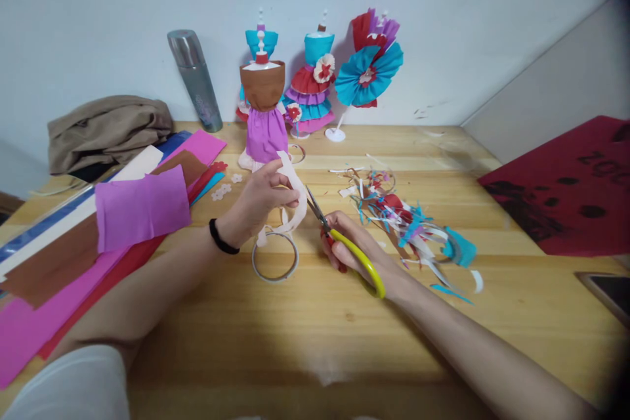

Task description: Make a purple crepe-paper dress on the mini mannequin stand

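Note:
My left hand (pixel 268 200) pinches a curling white paper strip (pixel 296 200) near the middle of the table. Just to the right, my right hand (pixel 352 243) is closed around yellow-handled scissors (pixel 361 259), whose blades point up and left beside the strip. Below my left hand lies a roll of tape (pixel 274 275), flat on the wood, with the strip's lower end hanging over its top edge. Behind my left hand stands a small dress form (pixel 266 125) with a brown top and purple skirt.
Coloured paper sheets (pixel 142 210) are stacked at the left, by a brown cloth (pixel 111 128). A bottle (pixel 195 82) and more decorated forms (pixel 310 85) stand by the wall. Paper scraps (pixel 403 220) lie right of centre. A red sheet (pixel 571 190) is at the far right.

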The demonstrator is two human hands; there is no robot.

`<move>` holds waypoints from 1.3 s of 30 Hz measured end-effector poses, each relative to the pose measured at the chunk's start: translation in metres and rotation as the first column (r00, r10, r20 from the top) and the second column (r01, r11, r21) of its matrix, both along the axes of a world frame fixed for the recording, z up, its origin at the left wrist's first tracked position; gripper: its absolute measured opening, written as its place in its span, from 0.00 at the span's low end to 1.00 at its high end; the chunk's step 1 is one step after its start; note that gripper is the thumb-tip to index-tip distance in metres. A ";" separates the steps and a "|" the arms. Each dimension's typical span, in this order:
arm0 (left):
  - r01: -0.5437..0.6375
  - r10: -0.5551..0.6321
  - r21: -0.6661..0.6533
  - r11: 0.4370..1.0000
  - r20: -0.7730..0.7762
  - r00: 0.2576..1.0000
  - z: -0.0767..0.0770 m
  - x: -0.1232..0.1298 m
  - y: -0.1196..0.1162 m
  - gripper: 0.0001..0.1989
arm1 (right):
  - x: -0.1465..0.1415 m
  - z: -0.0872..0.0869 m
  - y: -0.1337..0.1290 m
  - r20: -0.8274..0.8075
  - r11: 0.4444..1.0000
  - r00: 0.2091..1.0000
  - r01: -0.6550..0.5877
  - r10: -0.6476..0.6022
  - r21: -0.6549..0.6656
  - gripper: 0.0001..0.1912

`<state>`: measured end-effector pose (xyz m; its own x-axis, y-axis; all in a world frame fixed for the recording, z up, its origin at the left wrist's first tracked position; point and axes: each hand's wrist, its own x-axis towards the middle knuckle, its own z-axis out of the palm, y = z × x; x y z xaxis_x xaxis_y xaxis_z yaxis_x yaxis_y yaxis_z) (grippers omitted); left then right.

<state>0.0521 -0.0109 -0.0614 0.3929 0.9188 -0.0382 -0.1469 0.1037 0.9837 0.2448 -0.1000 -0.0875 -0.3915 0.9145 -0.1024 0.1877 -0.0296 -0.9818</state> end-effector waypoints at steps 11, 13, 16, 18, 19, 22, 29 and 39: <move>0.010 -0.010 -0.003 1.000 0.001 1.000 -0.008 0.004 -0.001 0.28 | -0.006 -0.003 0.006 0.047 0.993 0.998 0.029 -0.034 0.115 0.33; 0.006 -0.006 -0.007 1.000 -0.004 1.000 -0.008 0.004 -0.001 0.26 | -0.007 -0.005 0.006 0.045 0.992 0.998 0.040 -0.045 0.116 0.34; -0.006 0.005 -0.007 1.000 -0.030 1.000 -0.008 0.004 -0.001 0.23 | -0.009 -0.010 0.007 0.055 0.992 0.996 0.060 -0.066 0.108 0.34; -0.008 0.008 0.003 1.000 -0.046 0.999 -0.008 0.004 -0.001 0.23 | -0.011 -0.013 0.008 0.062 0.992 0.994 0.081 -0.087 0.093 0.34; -0.007 0.008 0.006 1.000 -0.051 0.999 -0.008 0.004 -0.001 0.23 | -0.012 -0.014 0.008 0.063 0.992 0.993 0.094 -0.100 0.086 0.34; -0.020 0.020 -0.004 1.000 -0.055 0.998 -0.007 0.004 -0.001 0.24 | -0.015 -0.018 0.008 0.057 0.989 0.989 0.134 -0.138 0.070 0.32; -0.031 0.030 -0.026 0.999 -0.042 0.999 -0.010 0.004 0.001 0.27 | -0.015 -0.024 0.007 0.033 0.987 0.988 0.152 -0.154 0.050 0.28; -0.038 0.039 0.004 0.999 -0.046 0.998 -0.014 0.006 0.002 0.23 | -0.020 -0.025 0.004 0.031 0.983 0.984 0.176 -0.177 0.043 0.29</move>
<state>0.0580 -0.0093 -0.0750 0.3551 0.9334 -0.0520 -0.1057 0.0953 0.9898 0.2253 -0.0962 -0.1124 -0.2201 0.9726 -0.0754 0.2171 -0.0266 -0.9758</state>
